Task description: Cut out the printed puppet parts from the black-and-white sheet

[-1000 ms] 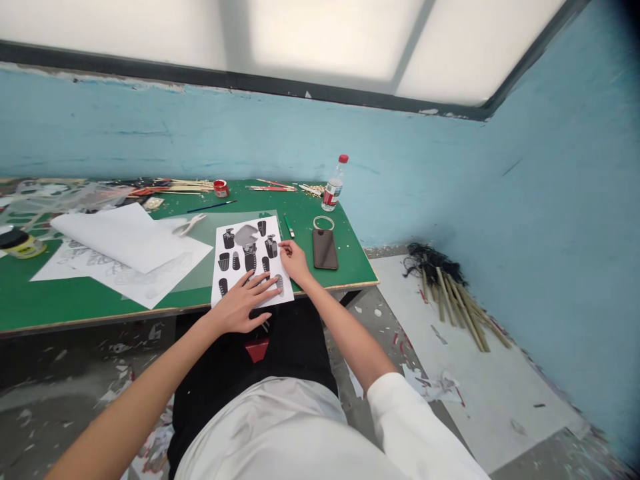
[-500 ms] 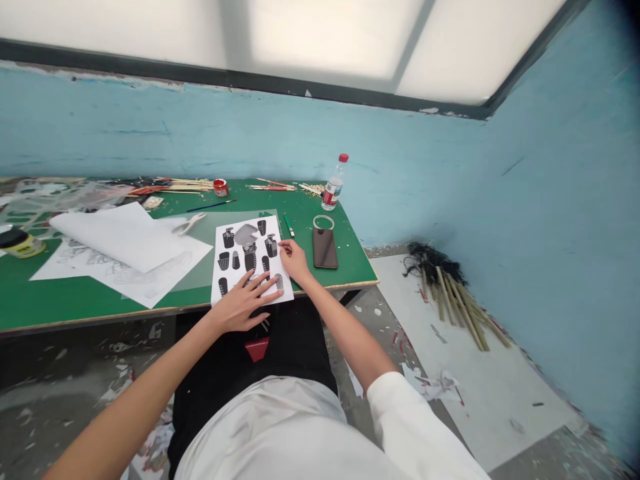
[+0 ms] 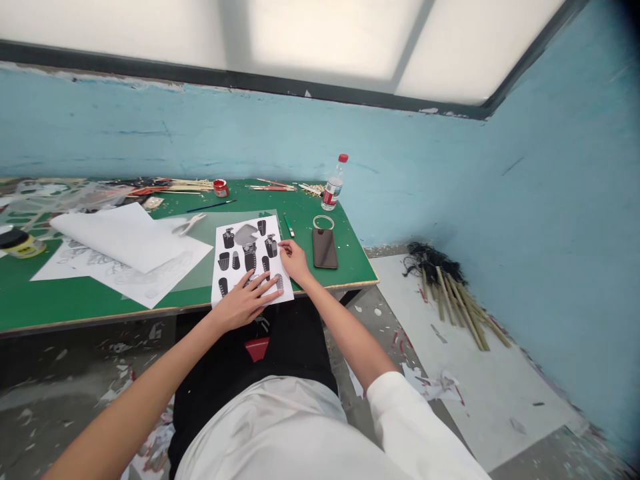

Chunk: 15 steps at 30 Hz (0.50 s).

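A printed sheet of paper with dark grey and black shapes lies at the table's front edge. My left hand is spread flat over its lower part, fingers apart, pressing on it. At the sheet's right edge, my right hand is closed, its thumb and fingertips together; whatever they may hold is too small to make out. Just beyond my right hand lies a green-handled cutter. A dark phone rests to its right, below a roll of tape.
The green table also bears large white sheets, white pliers, a black-lidded jar, a red paint pot, a thin brush and a water bottle. Bundled sticks lie on the floor at right.
My left thumb has drawn in toward the fingers at the sheet's lower edge. My right hand and the objects on the table look unmoved.
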Motion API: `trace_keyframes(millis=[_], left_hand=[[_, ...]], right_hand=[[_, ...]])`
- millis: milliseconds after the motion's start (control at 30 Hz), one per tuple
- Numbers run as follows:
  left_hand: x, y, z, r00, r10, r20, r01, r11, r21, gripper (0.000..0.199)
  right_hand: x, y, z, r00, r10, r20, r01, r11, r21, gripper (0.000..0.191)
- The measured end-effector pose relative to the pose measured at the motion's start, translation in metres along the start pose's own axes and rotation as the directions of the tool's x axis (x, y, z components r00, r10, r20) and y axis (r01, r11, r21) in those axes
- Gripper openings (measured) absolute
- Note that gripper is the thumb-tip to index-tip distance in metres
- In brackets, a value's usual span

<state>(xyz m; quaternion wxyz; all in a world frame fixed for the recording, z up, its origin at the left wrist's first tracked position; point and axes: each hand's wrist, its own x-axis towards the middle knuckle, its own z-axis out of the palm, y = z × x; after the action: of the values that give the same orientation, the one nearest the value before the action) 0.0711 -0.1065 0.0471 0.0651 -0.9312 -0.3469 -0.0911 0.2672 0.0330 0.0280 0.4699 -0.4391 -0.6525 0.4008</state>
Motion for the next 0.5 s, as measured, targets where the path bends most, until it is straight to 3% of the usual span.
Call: trace_keyframes(millis=[200, 333, 433, 500], left_hand=[[-0.001, 0.0, -0.002, 1.0, -0.007, 0.012, 0.007, 1.0, -0.027, 0.055], [0.007, -0.015, -0.008, 0.999, -0.025, 0.02, 0.026, 0.999, -0.026, 0.053], [0.022, -0.035, -0.013, 0.996, -0.085, 0.015, 0.085, 0.996, -0.002, 0.051], [0.033, -0.047, -0.018, 0.991, -0.135, 0.007, 0.135, 0.991, 0.017, 0.049]], right_hand=[[-0.002, -0.005, 0.001, 1.0, -0.021, -0.019, 0.02, 1.0, -0.008, 0.028], [-0.002, -0.016, -0.002, 0.995, -0.062, -0.081, 0.059, 0.998, -0.038, 0.031], [0.006, -0.039, -0.011, 0.983, -0.146, -0.113, 0.136, 0.986, -0.091, 0.034], [0.012, -0.068, -0.021, 0.962, -0.255, -0.094, 0.242, 0.961, -0.131, 0.031]])
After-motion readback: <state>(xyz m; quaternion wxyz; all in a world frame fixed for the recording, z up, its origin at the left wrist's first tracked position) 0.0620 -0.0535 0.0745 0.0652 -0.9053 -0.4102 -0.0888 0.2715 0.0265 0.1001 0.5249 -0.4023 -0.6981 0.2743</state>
